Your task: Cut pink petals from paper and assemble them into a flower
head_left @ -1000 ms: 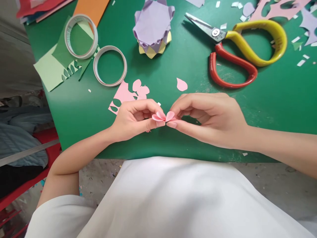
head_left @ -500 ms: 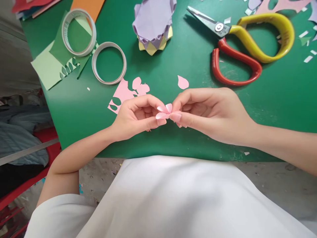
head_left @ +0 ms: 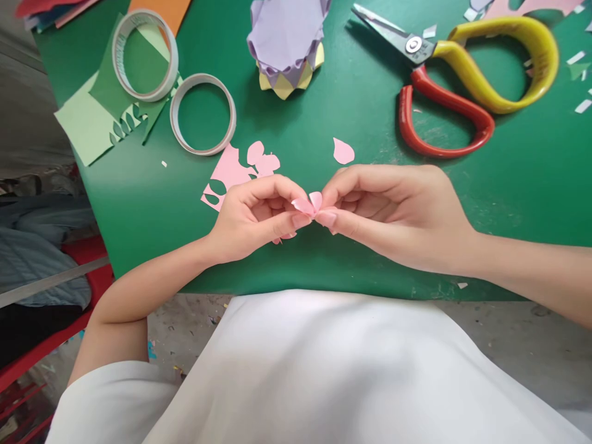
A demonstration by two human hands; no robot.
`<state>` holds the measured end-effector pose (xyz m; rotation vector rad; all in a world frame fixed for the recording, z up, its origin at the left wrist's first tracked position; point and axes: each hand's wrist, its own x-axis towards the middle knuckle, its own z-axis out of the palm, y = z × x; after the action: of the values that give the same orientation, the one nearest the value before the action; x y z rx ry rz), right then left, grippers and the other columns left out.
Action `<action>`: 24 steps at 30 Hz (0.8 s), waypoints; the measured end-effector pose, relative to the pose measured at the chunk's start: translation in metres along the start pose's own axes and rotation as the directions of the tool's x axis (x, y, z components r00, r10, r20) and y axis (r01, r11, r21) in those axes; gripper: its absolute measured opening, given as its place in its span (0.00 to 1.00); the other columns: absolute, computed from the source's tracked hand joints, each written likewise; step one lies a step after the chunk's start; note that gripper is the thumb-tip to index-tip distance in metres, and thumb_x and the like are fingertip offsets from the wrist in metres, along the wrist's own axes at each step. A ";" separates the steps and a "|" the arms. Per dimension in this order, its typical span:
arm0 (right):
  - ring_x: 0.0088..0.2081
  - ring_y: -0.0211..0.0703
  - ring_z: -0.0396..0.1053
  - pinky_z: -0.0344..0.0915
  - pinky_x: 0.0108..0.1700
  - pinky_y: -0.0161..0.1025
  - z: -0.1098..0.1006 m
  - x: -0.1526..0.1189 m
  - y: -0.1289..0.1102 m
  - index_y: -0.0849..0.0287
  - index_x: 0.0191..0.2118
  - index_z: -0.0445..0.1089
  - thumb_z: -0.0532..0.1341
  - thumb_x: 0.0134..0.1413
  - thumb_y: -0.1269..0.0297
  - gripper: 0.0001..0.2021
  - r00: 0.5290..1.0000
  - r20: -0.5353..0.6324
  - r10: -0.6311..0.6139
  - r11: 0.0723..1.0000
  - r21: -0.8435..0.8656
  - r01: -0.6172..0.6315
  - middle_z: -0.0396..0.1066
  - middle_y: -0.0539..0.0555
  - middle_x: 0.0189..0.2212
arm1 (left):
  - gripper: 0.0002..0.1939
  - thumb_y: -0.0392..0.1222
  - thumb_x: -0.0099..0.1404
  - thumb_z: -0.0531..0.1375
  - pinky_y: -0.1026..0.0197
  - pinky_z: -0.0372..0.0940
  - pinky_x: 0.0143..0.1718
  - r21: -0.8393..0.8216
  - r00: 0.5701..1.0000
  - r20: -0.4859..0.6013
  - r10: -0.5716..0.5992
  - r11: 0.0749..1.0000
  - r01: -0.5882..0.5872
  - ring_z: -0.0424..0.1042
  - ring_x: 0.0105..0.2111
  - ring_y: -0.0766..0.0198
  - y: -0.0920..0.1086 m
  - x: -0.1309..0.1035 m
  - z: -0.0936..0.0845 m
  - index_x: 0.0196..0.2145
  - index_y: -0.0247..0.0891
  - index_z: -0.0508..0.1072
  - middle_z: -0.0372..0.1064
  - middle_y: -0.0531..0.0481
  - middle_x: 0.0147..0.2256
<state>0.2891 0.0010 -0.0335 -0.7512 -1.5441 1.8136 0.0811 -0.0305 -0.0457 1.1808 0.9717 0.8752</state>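
Observation:
A small pink paper flower [head_left: 314, 202] is held between both hands over the green table [head_left: 324, 271]. My left hand [head_left: 254, 216] pinches its left side with thumb and forefinger, the thumb over a petal. From the right, my right hand [head_left: 398, 216] pinches the flower near its base. My fingers hide part of the flower. Just above my right hand lies a loose pink petal [head_left: 343, 151]. Cut pink paper [head_left: 226, 169] and pink petal pieces [head_left: 264, 161] lie behind my left hand.
Red-and-yellow scissors [head_left: 444, 105] lie at the back right. A purple-and-yellow paper piece [head_left: 287, 46] is at the back middle. Two tape rings [head_left: 173, 55] [head_left: 232, 117] and green paper [head_left: 86, 120] occupy the back left. Paper scraps [head_left: 583, 106] lie far right.
My left thumb has moved slightly up onto the front petal, which is now mostly covered. Both hands keep their pinch. The view has shifted slightly.

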 end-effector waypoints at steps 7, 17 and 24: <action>0.29 0.36 0.72 0.72 0.33 0.35 -0.005 0.002 0.005 0.53 0.33 0.74 0.67 0.62 0.61 0.06 0.950 0.025 -0.311 0.859 -0.422 0.292 0.75 0.47 0.28 | 0.17 0.55 0.60 0.70 0.69 0.69 0.19 -0.022 0.999 0.030 -0.044 0.999 0.044 0.70 0.21 0.73 0.004 0.003 0.000 0.31 0.38 0.75 0.73 0.53 0.28; 0.33 0.37 0.74 0.73 0.35 0.36 -0.009 0.001 0.007 0.50 0.36 0.73 0.62 0.63 0.71 0.07 0.842 0.172 -0.512 0.638 -0.580 0.506 0.73 0.48 0.31 | 0.13 0.51 0.64 0.69 0.68 0.69 0.21 -0.003 0.996 0.089 -0.009 1.000 0.010 0.73 0.23 0.71 0.002 0.002 -0.002 0.31 0.38 0.76 0.75 0.51 0.28; 0.31 0.39 0.73 0.72 0.33 0.39 -0.007 0.002 0.009 0.51 0.35 0.72 0.62 0.64 0.67 0.06 0.860 0.127 -0.494 0.618 -0.644 0.450 0.74 0.49 0.31 | 0.13 0.51 0.63 0.69 0.69 0.70 0.18 0.044 0.999 0.020 0.028 0.999 -0.029 0.71 0.20 0.72 0.004 0.002 0.002 0.30 0.39 0.77 0.74 0.52 0.26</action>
<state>0.2922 0.0064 -0.0440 -0.5978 -2.1221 0.8219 0.0835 -0.0287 -0.0413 1.2413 0.9651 0.8672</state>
